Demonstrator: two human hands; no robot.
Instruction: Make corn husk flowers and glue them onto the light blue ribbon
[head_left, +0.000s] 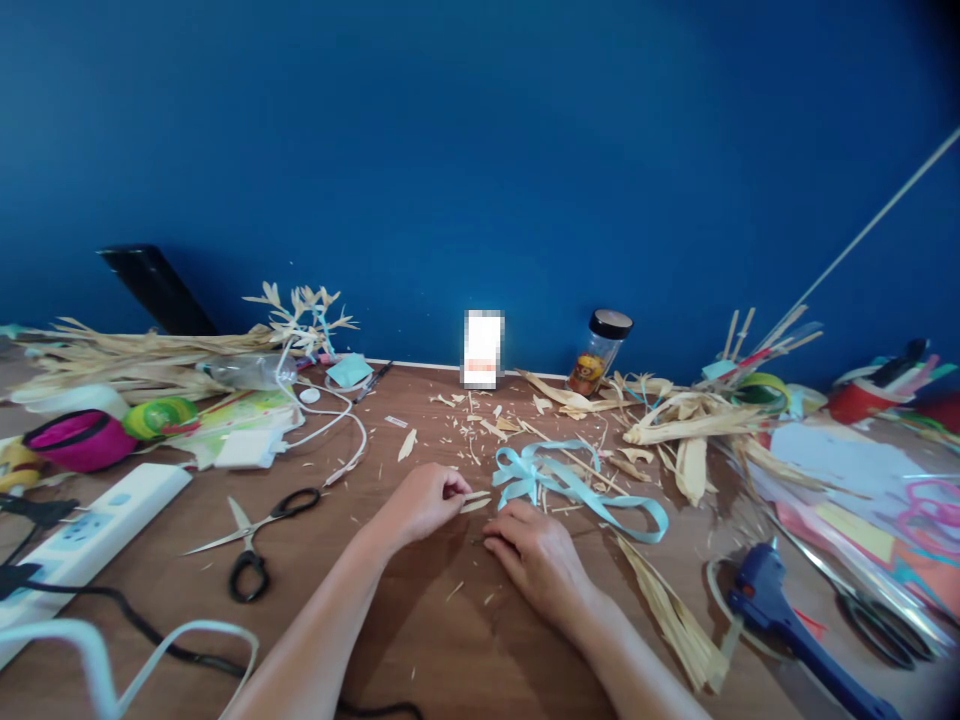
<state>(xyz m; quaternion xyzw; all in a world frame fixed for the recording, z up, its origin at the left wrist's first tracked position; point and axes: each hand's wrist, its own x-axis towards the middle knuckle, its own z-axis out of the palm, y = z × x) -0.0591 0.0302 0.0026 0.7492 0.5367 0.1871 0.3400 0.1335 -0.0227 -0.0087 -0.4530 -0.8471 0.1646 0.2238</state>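
Just left of the middle of the table, my left hand (427, 505) pinches small pale pieces of dried corn husk (475, 500) between thumb and fingertips. My right hand (541, 560) is low over the tabletop, a little nearer to me, with its fingers curled together. Something thin may be at its fingertips, too small to make out. Right behind the right hand lies a light blue ribbon (577, 487) with loops and a long curled tail. Husk scraps (480, 435) are scattered beyond both hands.
Black-handled scissors (251, 540) lie opened at left, beside a white power strip (112, 515) with cables. A blue glue gun (772, 590) and larger scissors (862, 600) are at right. Husk bundles (697, 430), a lidded jar (598, 350) and a blurred upright object (482, 348) stand along the blue wall.
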